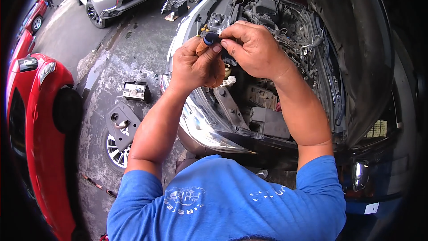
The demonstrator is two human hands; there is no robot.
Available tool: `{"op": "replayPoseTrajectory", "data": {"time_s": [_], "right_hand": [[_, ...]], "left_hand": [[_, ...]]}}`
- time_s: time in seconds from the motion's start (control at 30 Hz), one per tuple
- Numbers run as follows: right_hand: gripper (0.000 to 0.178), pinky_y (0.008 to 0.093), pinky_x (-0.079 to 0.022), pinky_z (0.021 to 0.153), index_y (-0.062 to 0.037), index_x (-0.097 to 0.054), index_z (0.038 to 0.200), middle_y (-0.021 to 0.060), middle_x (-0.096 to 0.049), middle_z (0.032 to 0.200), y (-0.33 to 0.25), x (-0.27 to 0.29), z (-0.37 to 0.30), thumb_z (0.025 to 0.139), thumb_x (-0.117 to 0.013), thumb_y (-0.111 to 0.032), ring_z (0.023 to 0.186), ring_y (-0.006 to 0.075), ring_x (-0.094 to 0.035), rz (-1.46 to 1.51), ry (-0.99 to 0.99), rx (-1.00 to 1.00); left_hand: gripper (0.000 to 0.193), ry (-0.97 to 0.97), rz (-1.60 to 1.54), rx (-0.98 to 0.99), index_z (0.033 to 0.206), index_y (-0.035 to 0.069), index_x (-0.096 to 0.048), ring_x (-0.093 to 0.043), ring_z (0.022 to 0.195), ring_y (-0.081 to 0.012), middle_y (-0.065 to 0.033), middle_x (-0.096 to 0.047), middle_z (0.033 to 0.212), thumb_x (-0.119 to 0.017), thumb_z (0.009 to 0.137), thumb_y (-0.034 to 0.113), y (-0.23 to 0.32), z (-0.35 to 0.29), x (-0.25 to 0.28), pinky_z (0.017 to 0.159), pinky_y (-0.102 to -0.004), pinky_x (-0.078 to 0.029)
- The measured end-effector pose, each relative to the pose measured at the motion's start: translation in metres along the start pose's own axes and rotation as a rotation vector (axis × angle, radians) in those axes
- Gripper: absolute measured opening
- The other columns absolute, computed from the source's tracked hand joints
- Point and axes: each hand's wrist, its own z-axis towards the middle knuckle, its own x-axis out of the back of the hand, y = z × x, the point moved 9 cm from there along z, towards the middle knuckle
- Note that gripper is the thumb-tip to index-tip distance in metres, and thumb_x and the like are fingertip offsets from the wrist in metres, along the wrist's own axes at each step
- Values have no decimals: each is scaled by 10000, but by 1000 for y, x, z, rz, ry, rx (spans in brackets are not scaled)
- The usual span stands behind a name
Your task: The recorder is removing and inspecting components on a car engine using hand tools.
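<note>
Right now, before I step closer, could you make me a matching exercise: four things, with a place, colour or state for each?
Things:
1. Left hand
2. Dark hood
3. Loose wheel
4. T-shirt

Descriptions:
A. blue
B. gripping a small tube-like piece
C. on the ground, partly covered by a grey panel
D. standing open

Pairs: 1-B, 2-D, 3-C, 4-A

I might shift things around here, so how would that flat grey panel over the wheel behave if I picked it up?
The grey panel would probably feel light for its size, since it looks thin. It may stay fairly stiff, as its edges look straight. The small curved piece on it, apparently loose, might slide off if tilted.
</note>
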Motion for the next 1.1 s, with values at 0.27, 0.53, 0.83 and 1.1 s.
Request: {"op": "replayPoseTrajectory", "data": {"time_s": [0.27, 0.53, 0.83, 1.1], "right_hand": [[97, 341, -492, 624, 18, -626, 878, 141, -635, 763, -2, -17, 16, 823, -632, -61, 665, 239, -617, -43, -133, -22], [144, 354, -526, 636, -4, -642, 855, 164, -655, 717, 21, -11, 14, 808, -648, -140, 646, 262, -663, 88, 50, -146], [151, 315, -511, 657, 4, -634, 866, 100, -661, 742, 45, -2, 17, 841, -639, -145, 675, 167, -619, 219, 84, -266], [110, 236, -438, 586, -5, -622, 941, -13, -590, 742, 15, -22, 26, 909, -632, -109, 655, 48, -502, 225, -134, -254]], "left_hand": [[121, 49, 109, -28, 897, 14, -677, -594, 681, -114, -26, -630, 741, -650, 934, 127, 6, -6, 9, 632, -274, -465], [124, 111, -119, 17, 922, 15, -659, -574, 697, -39, 14, -658, 775, -620, 964, 124, -8, -16, 13, 632, -214, -472], [285, 296, -746, -51, 1175, 6, -592, -641, 1010, -168, -95, -659, 1118, -545, 1012, 235, -30, -13, 36, 885, -311, -520], [141, 259, -283, -148, 988, 18, -672, -561, 659, -37, 22, -647, 774, -610, 978, 145, 12, -2, 27, 585, -197, -445]]}}
